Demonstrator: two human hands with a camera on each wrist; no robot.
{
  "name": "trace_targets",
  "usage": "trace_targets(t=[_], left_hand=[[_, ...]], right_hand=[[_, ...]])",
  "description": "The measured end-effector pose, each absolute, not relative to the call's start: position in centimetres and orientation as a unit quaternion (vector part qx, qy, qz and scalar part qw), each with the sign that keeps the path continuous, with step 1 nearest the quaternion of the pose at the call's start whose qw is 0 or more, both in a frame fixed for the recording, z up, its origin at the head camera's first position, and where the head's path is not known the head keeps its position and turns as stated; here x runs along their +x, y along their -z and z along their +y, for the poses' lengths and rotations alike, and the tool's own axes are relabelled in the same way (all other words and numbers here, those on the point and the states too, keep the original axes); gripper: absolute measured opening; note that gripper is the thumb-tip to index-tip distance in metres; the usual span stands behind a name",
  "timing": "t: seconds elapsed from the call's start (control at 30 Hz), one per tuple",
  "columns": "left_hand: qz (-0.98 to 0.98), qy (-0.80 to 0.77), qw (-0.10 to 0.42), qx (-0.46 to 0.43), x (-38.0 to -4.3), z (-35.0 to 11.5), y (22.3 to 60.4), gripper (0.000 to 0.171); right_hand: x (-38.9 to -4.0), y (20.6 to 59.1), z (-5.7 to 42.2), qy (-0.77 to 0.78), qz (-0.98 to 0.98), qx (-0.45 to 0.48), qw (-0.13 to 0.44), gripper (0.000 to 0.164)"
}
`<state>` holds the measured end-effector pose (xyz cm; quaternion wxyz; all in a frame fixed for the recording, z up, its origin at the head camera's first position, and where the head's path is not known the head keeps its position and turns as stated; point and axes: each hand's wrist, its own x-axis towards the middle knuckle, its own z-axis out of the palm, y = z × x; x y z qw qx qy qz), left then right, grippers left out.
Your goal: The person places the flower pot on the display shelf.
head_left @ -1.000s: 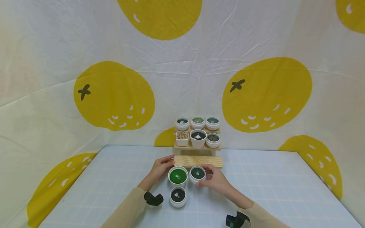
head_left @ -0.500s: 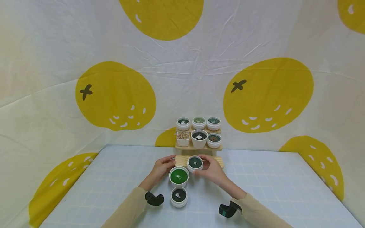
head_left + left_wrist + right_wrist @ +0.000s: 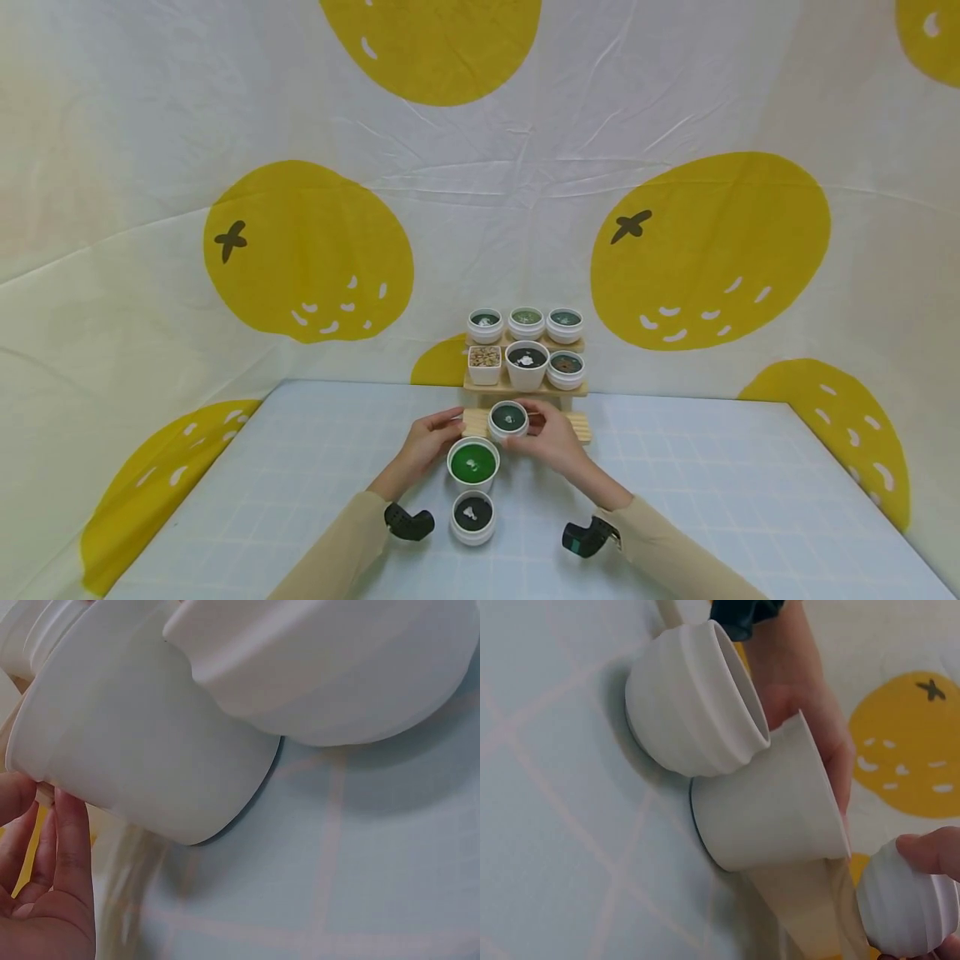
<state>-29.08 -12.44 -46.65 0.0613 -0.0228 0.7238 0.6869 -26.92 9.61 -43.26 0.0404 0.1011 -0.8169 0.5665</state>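
Observation:
My right hand (image 3: 553, 437) holds a small white ribbed pot (image 3: 508, 419) with a dark green top. In the head view it is over the lowest step of a wooden tiered stand (image 3: 577, 427); in the right wrist view, thumb and fingers grip the pot (image 3: 904, 900). My left hand (image 3: 426, 443) pinches the left end of that step, seen partly behind a cup in the left wrist view. Just in front of the step stands a larger white cup (image 3: 472, 465) with a bright green top. Nearer still is another white ribbed pot (image 3: 472, 518) with a dark top.
On the stand's upper steps are several pots, among them a square one (image 3: 484, 367) with a speckled top and a taller cup (image 3: 527, 367). A pale blue checked cloth (image 3: 697, 475) covers the table. Behind hangs a white curtain (image 3: 487, 225) with yellow fruit prints.
My right hand has carried the small ribbed pot from beside the green-topped cup, forward and a little left, to the lowest step. My left hand stays at the step's left end.

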Motion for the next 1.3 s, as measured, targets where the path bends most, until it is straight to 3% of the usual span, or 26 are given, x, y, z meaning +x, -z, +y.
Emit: trace_targets(t=[1.3], left_hand=[[0.729,-0.681,0.060,-0.025,-28.9,-12.4,46.5,0.042]], right_hand=[[-27.7,43.4,7.6,-0.605,-0.784,0.127,0.058,0.057]])
